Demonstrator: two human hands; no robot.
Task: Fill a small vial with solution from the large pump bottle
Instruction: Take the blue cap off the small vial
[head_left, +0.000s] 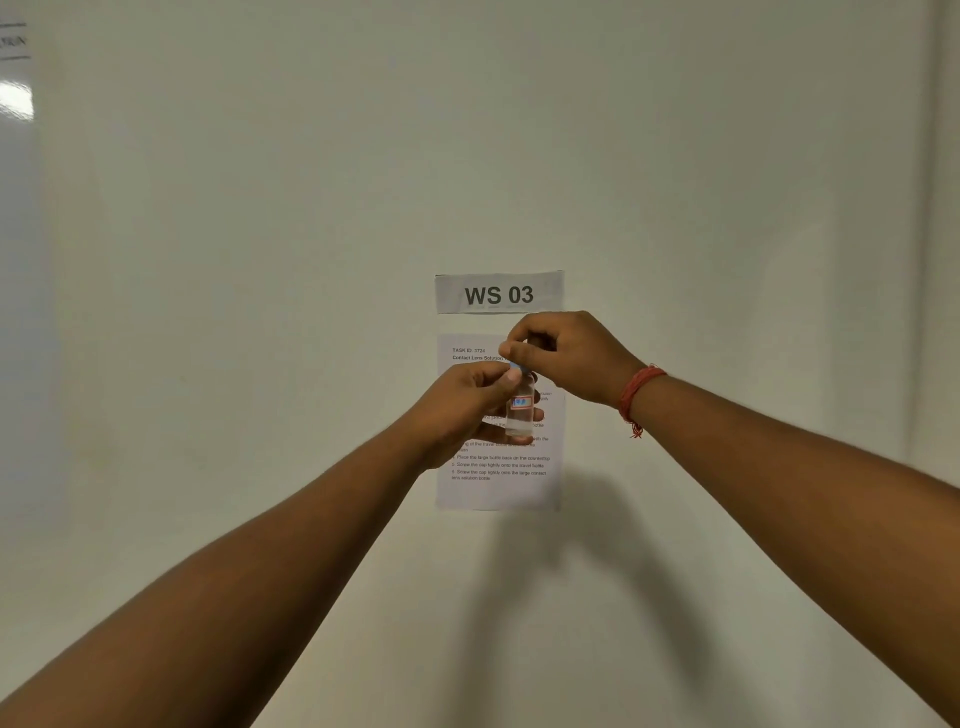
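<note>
Pale, plain wall (260, 260) filling the background, with a strip label reading "WS 03" (498, 294) stuck above a printed task sheet (498, 488). Another paper edge (13, 41) at far upper left, text too blurred to read.

Both bare arms stretched forward, meeting in front of the sheet. Left hand (462, 410) curled round a small clear vial (520, 410), thumb on the near side by the neck, fingertips showing past the far side of the body. Grip clamped on the vial, covering its left flank and leaving the right side and the base bare. Small red-and-blue label (520, 402) on the glass, facing the camera. Contents clear; fill level hard to judge.

Vial upright, long axis vertical, mouth end pointing up, base pointing down, held in the air in front of the lower half of the sheet.

Right hand (561, 358) directly above, thumb and forefinger pinched together on a small blue cap (516, 366) at the top of the vial; remaining fingers curled in. Whether the cap is seated on the neck or just lifted off cannot be told. Red thread bracelet (638, 392) round the right wrist, a loose end hanging down.

Soft shadow of the arms (597, 571) on the wall below the sheet.
</note>
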